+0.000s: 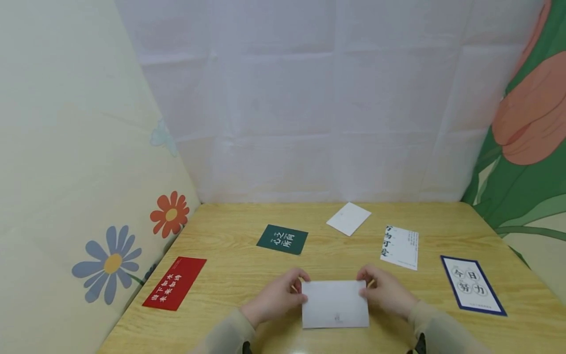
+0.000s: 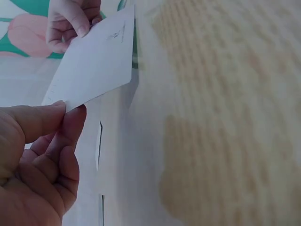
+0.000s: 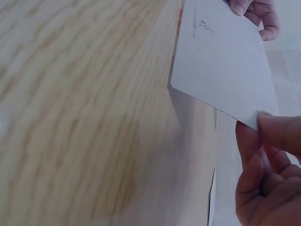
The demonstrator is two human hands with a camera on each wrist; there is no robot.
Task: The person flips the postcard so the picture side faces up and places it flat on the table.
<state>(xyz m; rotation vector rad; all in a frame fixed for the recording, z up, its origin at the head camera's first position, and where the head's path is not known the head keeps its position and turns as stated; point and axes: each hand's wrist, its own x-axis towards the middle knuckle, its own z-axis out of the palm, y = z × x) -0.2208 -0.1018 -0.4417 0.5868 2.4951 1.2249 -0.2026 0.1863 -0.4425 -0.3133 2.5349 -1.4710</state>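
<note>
A white card (image 1: 334,302) with a small grey print near its lower edge is held between both hands. My left hand (image 1: 281,297) pinches its left edge near the far corner, thumb on top and fingers beneath. On the opposite edge my right hand (image 1: 383,290) pinches the card in the same way. In the left wrist view the card (image 2: 101,56) slants, its far side raised and its near edge close to the tabletop. From the right wrist, the thumb (image 3: 280,132) shows flat on the card's upper face. The underside of the card is hidden.
On the wooden table (image 1: 230,295) lie a red card (image 1: 174,283) at left, a dark green card (image 1: 282,239), a plain white card (image 1: 349,219) at the back, a white card with black lettering (image 1: 400,247) and a blue-bordered card (image 1: 473,285) at right. A white cloth (image 1: 331,98) hangs behind.
</note>
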